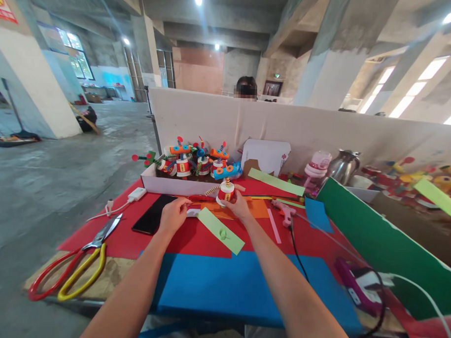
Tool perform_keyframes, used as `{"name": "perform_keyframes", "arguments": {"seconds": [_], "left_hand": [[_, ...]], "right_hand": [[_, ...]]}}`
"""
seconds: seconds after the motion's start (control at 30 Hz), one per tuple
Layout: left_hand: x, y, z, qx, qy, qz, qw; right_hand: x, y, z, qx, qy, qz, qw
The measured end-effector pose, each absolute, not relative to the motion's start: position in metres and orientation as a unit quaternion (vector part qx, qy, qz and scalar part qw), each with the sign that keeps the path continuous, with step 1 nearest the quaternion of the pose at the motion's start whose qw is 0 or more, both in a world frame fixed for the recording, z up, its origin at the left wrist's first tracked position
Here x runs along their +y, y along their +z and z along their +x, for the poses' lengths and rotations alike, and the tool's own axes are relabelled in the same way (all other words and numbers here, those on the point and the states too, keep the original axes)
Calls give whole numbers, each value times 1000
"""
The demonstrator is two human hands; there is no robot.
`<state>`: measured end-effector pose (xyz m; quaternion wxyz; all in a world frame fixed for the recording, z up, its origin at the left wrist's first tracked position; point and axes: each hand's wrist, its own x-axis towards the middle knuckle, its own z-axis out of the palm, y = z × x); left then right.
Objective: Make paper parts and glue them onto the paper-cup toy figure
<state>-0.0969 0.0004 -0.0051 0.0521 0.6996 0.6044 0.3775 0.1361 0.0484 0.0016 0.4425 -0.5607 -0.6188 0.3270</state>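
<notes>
1. The right hand (pixel 240 207) has its grip closed around a small red and white toy figure (pixel 225 191) with a coiled spring on top, held upright just above the table (pixel 192 286), in front of the white box.
2. The left hand (pixel 173 215) pinches something thin and red near the orange sheet (pixel 255 208); its grip is narrow, fingertips together, but what it holds is too small to tell.
3. A light green paper strip (pixel 220 230) lies slantwise between the two forearms, on the red sheet (pixel 127 239).
4. The white box (pixel 165 185) of finished figures (pixel 196 160) closes off the far side, and a pale partition (pixel 323 128) stands behind it with a person's head above.
5. To the right, a tilted green board (pixel 378 243) walls in the work area; a glue gun (pixel 285 214) and its black cable (pixel 296 255) lie just beside the right forearm.
6. To the left there is more open room: a black phone (pixel 152 214) sits near the left hand, a white charger (pixel 136 194) beyond it, and red and yellow handled scissors (pixel 77 262) lie well apart at the table's left edge.
7. A blue sheet (pixel 236 287) covers the near middle of the table, mostly bare under the arms.
8. A pink bottle (pixel 317 167) and a metal kettle (pixel 343 166) stand at the back right.
9. The room is a bare concrete hall with pillars, windows and ceiling lights; open floor stretches left.
</notes>
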Motion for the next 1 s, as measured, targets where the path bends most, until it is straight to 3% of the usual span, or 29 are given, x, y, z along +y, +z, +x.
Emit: {"name": "perform_keyframes", "arguments": {"seconds": [0.47, 0.8, 1.0], "left_hand": [[0, -4, -95, 606, 378, 698, 53], [-3, 14, -113, 670, 408, 621, 6], [10, 35, -124, 711, 200, 673, -36]], "right_hand": [[47, 0, 140, -626, 329, -553, 440], [16, -7, 168, -635, 250, -591, 431], [-37, -14, 158, -646, 187, -553, 492]]}}
